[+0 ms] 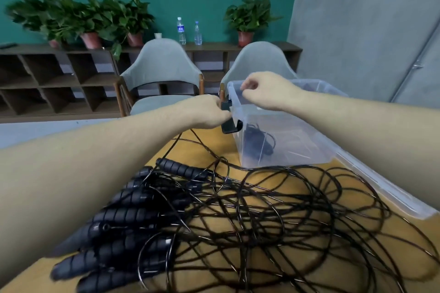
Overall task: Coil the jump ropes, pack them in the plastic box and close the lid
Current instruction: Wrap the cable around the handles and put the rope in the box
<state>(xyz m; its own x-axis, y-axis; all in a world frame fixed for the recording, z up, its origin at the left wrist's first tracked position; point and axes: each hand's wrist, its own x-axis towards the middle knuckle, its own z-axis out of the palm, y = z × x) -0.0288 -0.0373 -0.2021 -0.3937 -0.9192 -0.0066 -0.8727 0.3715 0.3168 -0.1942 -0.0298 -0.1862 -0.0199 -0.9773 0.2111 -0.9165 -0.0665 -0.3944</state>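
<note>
The biggest risk we see lies in the tangle of jump ropes sprawled over the near half of the wooden table: the thin black cords cross one another so many times that pulling one free to coil it would likely drag its neighbours, tighten knots, or sweep the handles off the near left edge. The plastic box stands far right on the table, touching the far edge of the tangle, and a cord runs from the pile up toward our left hand; a tug on it could slide the light box. That hand grips a black latch at the box's left end, while our right hand, fingers curled, pinches the box rim; if either slips, the box could tip or the latch snap back. The clear lid lies along the right, partly under loops, so it could snag when lifted. Counting from large to small: two grey chairs, one box, one lid, one coiled rope already inside, four potted plants and two water bottles on the far shelf; handles number roughly a dozen, too overlapped to count exactly.
</note>
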